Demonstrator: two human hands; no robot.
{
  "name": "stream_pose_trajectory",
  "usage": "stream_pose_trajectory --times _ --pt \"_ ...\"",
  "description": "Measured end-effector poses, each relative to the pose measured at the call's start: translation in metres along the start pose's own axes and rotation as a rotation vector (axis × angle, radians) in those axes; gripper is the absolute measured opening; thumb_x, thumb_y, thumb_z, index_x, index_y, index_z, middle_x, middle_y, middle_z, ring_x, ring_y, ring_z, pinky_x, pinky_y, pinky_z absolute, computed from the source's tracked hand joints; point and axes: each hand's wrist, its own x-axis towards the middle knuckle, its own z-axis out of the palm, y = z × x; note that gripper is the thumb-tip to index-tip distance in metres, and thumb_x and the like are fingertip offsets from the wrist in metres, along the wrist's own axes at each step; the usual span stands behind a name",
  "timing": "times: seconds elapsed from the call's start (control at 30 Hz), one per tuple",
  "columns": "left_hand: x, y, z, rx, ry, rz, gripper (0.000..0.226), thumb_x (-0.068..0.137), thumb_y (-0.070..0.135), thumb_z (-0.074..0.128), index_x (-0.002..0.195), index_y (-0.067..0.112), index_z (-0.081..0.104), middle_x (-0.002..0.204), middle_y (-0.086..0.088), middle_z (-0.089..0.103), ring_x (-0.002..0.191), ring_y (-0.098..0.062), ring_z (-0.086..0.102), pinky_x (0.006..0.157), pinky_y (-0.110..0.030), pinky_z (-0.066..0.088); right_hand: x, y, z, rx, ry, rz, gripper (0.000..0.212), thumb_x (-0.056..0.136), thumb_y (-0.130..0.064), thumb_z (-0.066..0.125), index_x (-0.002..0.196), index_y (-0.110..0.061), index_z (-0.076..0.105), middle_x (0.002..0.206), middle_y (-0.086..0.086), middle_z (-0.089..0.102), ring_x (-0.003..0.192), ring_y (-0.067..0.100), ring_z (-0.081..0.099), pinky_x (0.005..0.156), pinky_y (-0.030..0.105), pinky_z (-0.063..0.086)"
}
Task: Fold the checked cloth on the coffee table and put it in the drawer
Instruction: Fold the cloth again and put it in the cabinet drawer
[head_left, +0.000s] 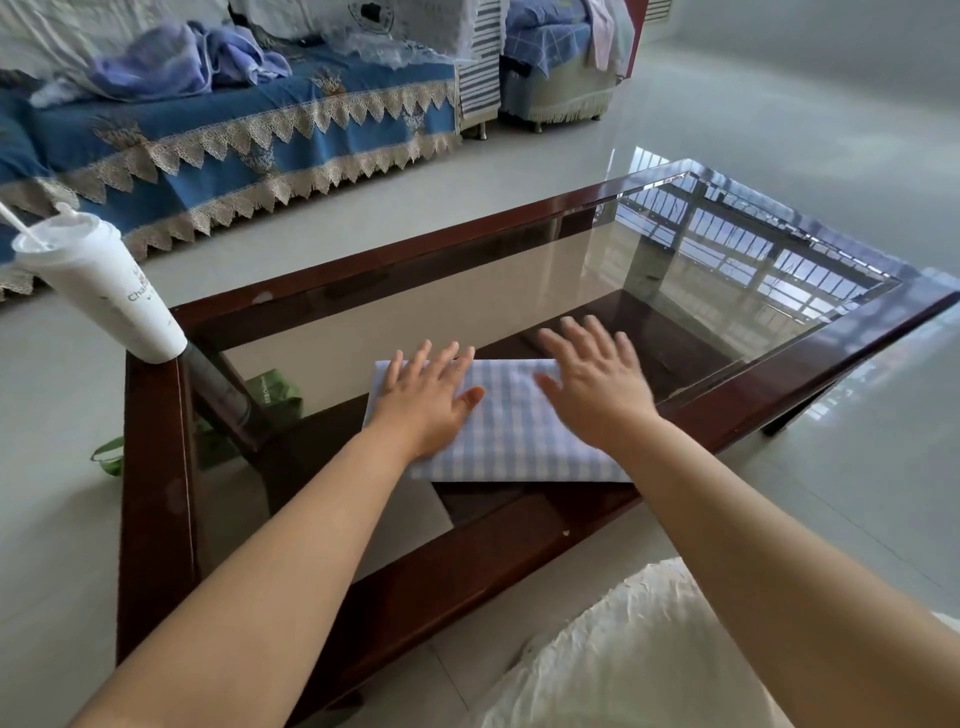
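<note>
Head view: both hands spread flat, fingers straight, on the checked cloth (511, 426). The left hand (434, 397) presses its left half, while the right hand (592, 384) lies over its far right corner, fingertips past the edge. The cloth sits directly under the palms on the glass tabletop (467, 291), a soft blue-and-white rectangle, long axis running left to right. Neither hand grips anything. A white plastic cup (111, 296) stands well left.
</note>
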Motion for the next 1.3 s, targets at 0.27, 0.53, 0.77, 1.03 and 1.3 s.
stream_pose_trajectory --times 0.27,0.53,0.77,1.03,1.3 --pt "0.015 -0.002 0.002 0.029 0.011 0.036 0.058 0.095 0.053 0.012 0.145 0.028 0.029 0.144 0.004 0.039 0.131 -0.021 0.035 0.109 -0.041 0.019 0.022 -0.009 0.032 0.095 -0.367 0.005 0.082 0.083 -0.077 0.01 0.151 -0.03 0.008 0.16 -0.005 0.009 0.147 0.02 0.005 0.117 0.046 -0.003" --pt "-0.004 0.013 0.003 0.045 0.117 0.085 0.045 0.096 0.049 0.021 0.107 0.021 0.054 0.109 -0.003 0.057 0.101 -0.025 0.051 0.087 -0.041 0.035 -0.01 -0.018 0.014 -0.159 -0.327 -0.052 0.09 0.078 -0.082 0.018 0.144 -0.022 0.032 0.142 0.003 0.04 0.13 0.024 0.038 0.101 0.047 0.028" --pt "-0.02 0.03 0.0 0.062 0.016 0.119 0.051 0.096 0.054 0.017 0.083 0.021 0.055 0.1 -0.005 0.063 0.098 -0.027 0.055 0.084 -0.042 0.035 -0.034 -0.022 -0.006 -0.068 -0.509 0.018 0.099 0.053 -0.095 0.043 0.11 -0.014 0.054 0.106 0.005 0.063 0.102 0.027 0.059 0.076 0.036 0.047" --pt "-0.03 0.034 -0.018 0.032 -0.17 0.241 0.056 0.093 0.062 0.017 0.083 0.019 0.051 0.103 -0.006 0.06 0.098 -0.024 0.053 0.075 -0.036 0.038 -0.061 -0.03 -0.015 0.019 -0.53 0.085 0.084 0.05 -0.094 0.049 0.077 -0.015 0.059 0.079 -0.001 0.063 0.067 0.017 0.058 0.052 0.027 0.039" --pt "-0.045 0.081 -0.076 0.134 0.231 0.481 0.052 0.085 0.069 0.022 0.076 0.025 0.049 0.074 0.004 0.062 0.065 -0.017 0.051 0.065 -0.031 0.031 -0.11 0.014 -0.061 0.53 -0.445 0.142 0.031 0.07 -0.054 0.074 0.082 -0.028 0.062 0.081 -0.008 0.063 0.076 0.014 0.06 0.068 0.029 0.048"
